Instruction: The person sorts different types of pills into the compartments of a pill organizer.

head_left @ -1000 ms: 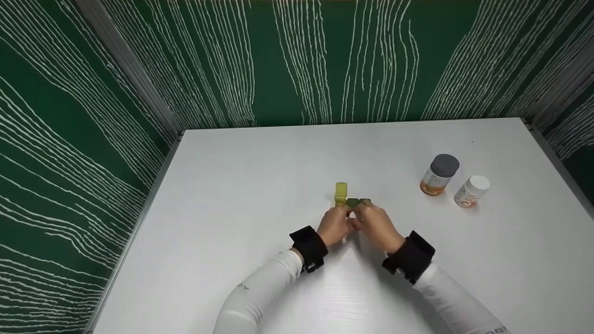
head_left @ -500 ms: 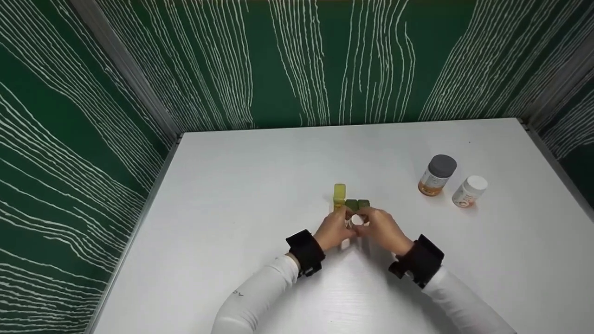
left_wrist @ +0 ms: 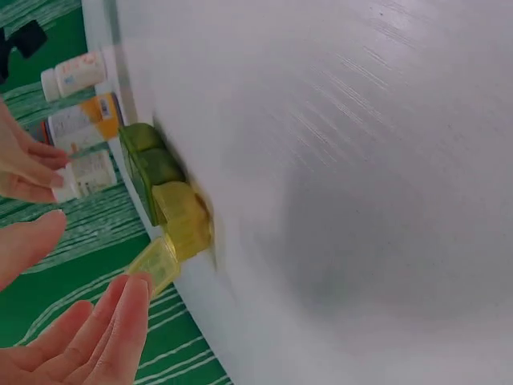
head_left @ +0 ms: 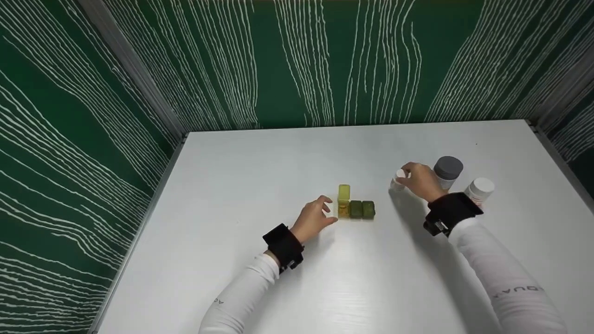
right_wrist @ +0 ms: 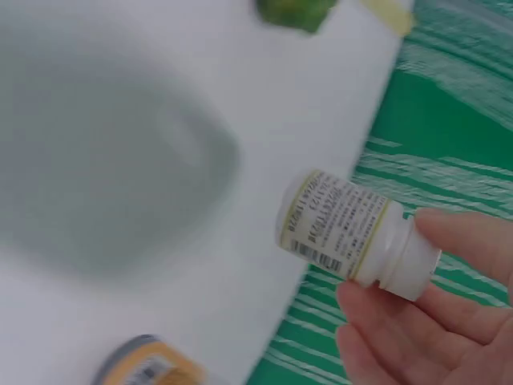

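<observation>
My right hand [head_left: 422, 182] holds a small white pill bottle [head_left: 397, 182] by its cap, between thumb and fingers. In the right wrist view the bottle's printed label [right_wrist: 333, 220] and barcode face the camera. Left of it on the table lies a pill box with two closed green compartments [head_left: 362, 209] and a yellow one [head_left: 343, 211]. The yellow lid [head_left: 344, 192] is flipped up, and small brownish contents show inside. My left hand [head_left: 313, 218] is beside the yellow end, thumb and fingers spread apart with nothing seen between them in the left wrist view.
A larger jar with a dark grey lid [head_left: 448, 168] and a white-capped bottle [head_left: 481, 187] stand at the right, partly behind my right hand and wrist. Green panels with white lines [head_left: 287, 65] border the white table [head_left: 260, 162] at the back and sides.
Both hands were together in front of the pill box, around the small bottle. My right hand has carried the bottle right and back; my left hand has drawn off to the left.
</observation>
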A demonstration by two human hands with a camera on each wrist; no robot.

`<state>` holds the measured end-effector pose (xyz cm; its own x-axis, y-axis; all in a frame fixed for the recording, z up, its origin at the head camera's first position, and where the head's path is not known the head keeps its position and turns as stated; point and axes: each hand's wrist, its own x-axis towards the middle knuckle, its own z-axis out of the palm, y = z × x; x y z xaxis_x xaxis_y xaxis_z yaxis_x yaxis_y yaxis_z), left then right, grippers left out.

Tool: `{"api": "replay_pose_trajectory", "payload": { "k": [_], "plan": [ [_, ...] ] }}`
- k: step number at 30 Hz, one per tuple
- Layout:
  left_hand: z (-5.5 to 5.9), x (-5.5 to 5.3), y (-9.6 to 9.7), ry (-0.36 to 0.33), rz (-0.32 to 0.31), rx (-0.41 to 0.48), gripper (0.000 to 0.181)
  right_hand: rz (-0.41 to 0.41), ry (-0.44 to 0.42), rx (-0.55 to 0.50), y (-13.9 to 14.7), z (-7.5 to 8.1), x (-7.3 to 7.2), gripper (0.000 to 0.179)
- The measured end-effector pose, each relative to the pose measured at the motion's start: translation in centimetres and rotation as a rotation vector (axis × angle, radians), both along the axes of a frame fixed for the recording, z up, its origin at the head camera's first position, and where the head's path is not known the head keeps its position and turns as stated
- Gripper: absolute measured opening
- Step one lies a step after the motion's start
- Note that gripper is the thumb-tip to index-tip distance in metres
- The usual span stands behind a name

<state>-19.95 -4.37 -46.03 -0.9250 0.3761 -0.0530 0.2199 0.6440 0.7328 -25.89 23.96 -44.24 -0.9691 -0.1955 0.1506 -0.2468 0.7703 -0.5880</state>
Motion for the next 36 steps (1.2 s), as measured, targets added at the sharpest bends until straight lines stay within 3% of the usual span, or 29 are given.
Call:
{"api": "replay_pose_trajectory", "payload": {
  "k": [8, 19, 24, 28, 33, 36],
  "plan": [
    [-0.5, 0.0, -0.5, 0.004, 0.028, -0.008, 0.036, -0.092, -0.067, 0.018, 0.6, -2.1, -1.7, 0.025],
    [-1.0, -0.3, -0.7, 0.020, 0.047, -0.013, 0.029, -0.124, -0.097, 0.056, 0.8, -2.3, -2.3, 0.037],
    [-1.3, -0.6, -0.8, 0.025, 0.049, 0.003, 0.026, -0.096, -0.001, 0.128, 0.1, -2.0, -1.3, 0.051],
    [-1.7, -1.3, -0.6, 0.021, 0.052, -0.007, 0.025, 0.029, 0.043, 0.134, -1.8, -2.0, 0.8, 0.053],
    [-1.7, -2.6, 0.2, 0.069, 0.073, -0.053, 0.023, 0.265, -0.038, 0.152, -4.8, -2.7, 3.2, 0.046],
    [-1.6, -3.5, 1.0, 0.090, 0.098, -0.070, 0.022, 0.308, -0.048, 0.190, -6.2, -3.5, 4.0, 0.047]
  ]
}}
